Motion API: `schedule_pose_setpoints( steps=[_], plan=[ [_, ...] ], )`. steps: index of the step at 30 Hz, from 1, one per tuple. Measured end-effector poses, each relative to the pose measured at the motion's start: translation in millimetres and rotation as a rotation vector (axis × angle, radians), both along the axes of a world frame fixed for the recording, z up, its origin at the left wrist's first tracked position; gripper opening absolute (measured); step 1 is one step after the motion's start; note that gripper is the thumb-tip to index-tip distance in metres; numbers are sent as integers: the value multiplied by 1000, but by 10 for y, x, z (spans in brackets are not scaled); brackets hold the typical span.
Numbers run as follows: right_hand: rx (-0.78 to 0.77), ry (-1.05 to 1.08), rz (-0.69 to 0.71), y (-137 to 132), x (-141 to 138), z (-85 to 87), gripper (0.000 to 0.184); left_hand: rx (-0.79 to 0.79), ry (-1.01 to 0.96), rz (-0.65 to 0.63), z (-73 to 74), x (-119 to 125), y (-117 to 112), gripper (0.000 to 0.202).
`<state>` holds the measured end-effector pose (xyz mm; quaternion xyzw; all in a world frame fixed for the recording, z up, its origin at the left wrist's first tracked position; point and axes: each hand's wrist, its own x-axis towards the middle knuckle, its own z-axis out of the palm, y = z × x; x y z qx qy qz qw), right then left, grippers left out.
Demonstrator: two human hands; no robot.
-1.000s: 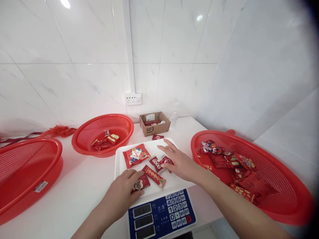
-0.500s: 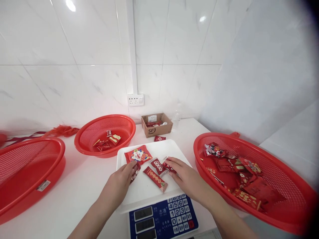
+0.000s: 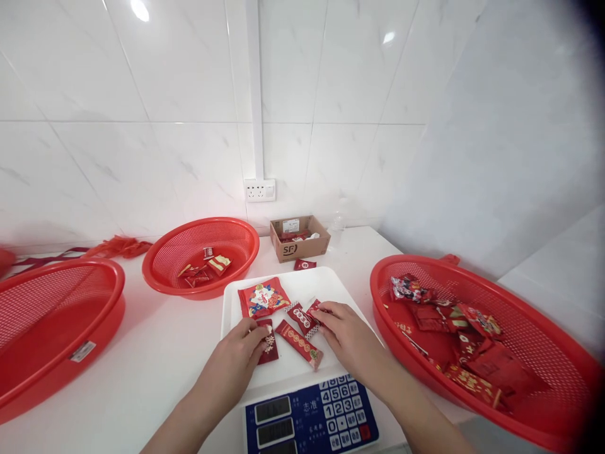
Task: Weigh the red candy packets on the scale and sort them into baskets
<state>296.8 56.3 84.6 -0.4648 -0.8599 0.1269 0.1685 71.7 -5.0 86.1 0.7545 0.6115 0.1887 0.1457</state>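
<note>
A white scale tray (image 3: 326, 287) carries several red sweet packets. My left hand (image 3: 234, 362) pinches a small dark red packet (image 3: 269, 343) at the tray's left side. My right hand (image 3: 347, 334) has its fingers curled on a small red packet (image 3: 316, 309) near the tray's middle. Between the hands lie a long red bar packet (image 3: 300, 340) and a shorter red-and-white one (image 3: 299, 317). A bigger red pouch (image 3: 262, 297) lies flat at the tray's far left.
The scale's blue keypad (image 3: 312, 419) faces me. A large red basket (image 3: 524, 403) of red packets sits right, a smaller red basket (image 3: 201, 255) with a few packets behind left, another red basket (image 3: 51, 334) far left. A cardboard box (image 3: 299, 238) and one loose packet (image 3: 305, 265) are behind the tray.
My left hand has shifted the small dark packet on the tray's left and now pinches it. My right hand's fingers went from spread flat to curled on a small packet.
</note>
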Motion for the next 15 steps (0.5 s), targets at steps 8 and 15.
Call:
schedule_pose_setpoints(
  steps=[8, 15],
  plan=[
    [61, -60, 33, -18, -24, -23, 38, 164, 108, -50, -41, 5, 68, 27],
    [-66, -12, -62, -77, -3, -87, 47, 47, 268, -121, 50, -19, 190, 49]
  ],
)
